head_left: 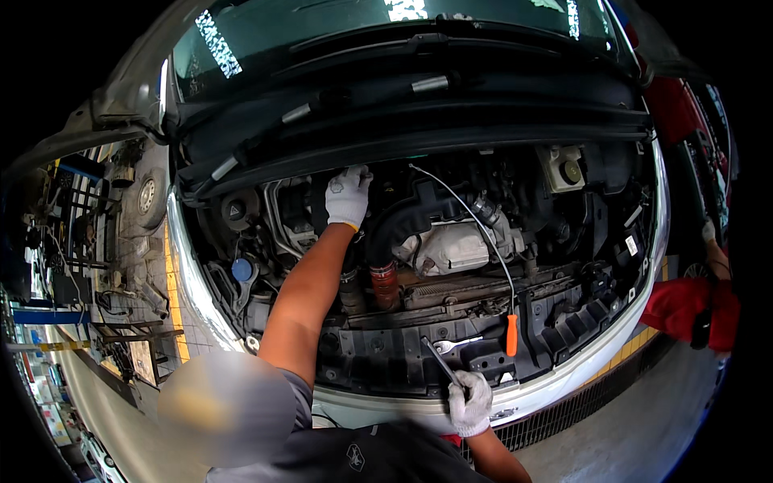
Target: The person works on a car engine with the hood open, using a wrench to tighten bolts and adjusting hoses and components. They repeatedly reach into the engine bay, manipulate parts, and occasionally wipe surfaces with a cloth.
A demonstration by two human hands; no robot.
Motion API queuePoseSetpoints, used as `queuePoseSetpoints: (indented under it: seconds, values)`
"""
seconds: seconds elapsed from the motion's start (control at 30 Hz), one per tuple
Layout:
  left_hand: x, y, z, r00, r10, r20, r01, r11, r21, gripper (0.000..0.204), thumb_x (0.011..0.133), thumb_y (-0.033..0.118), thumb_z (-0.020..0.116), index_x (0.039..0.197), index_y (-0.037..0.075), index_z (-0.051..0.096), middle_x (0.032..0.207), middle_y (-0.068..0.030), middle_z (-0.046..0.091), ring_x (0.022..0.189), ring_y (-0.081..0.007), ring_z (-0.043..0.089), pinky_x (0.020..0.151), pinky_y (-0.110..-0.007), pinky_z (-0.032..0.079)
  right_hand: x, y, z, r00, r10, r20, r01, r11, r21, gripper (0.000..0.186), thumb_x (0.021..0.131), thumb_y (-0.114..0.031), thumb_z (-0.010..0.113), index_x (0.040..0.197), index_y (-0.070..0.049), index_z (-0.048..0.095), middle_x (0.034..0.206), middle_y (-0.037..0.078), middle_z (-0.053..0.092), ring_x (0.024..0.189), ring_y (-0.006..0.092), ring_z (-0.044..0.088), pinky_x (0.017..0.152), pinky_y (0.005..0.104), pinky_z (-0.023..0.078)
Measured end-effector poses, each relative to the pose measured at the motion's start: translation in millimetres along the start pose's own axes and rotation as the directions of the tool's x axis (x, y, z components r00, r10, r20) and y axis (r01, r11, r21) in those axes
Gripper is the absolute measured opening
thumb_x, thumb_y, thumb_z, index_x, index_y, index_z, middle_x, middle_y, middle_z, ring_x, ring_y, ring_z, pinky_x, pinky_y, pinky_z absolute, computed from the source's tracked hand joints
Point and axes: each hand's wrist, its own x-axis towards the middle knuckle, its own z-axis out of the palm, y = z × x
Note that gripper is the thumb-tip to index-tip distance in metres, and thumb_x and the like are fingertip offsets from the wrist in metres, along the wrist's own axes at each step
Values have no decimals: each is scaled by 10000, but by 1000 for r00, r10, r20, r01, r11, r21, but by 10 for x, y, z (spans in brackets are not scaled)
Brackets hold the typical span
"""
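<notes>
Deep in the far left of the engine bay, the left hand grips something hidden; the right hand clasps a wrench near the bumper. Looks mid-job: screwdriver and spanner parked, nothing removed yet.

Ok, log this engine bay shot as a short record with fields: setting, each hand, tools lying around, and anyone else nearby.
setting: open engine bay of a light-coloured car, bonnet raised
left hand: white work glove, reaching deep into the rear of the bay; what it touches is hidden
right hand: white work glove, at the front edge, gripping a slim dark tool
loose tools: wrench and orange-handled screwdriver on the front panel
nearby: person in red at the right edge
</notes>
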Motion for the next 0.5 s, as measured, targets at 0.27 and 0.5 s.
queuePoseSetpoints:
  seconds: [0.27,0.5]
  values:
    - [146,26,254,979,197,51,-199,875,442,164,923,328,752,1020,198,778,965,-54,778,993,-281,705,973,-452,477,10,50,-22,997,43,58,-45,998,35,279,802,-32,737,1074,-42,679,966,151,714,821,368,678,753,490,553]
    - [96,-42,189,974,224,43,-221,882,416,190,928,273,729,1090,189,782,1098,-83,766,1134,-315,656,1063,-491,446,-22,88,-10,994,83,69,-87,994,59,278,827,-35,730,1101,-33,685,959,164,705,812,369,673,749,482,547]
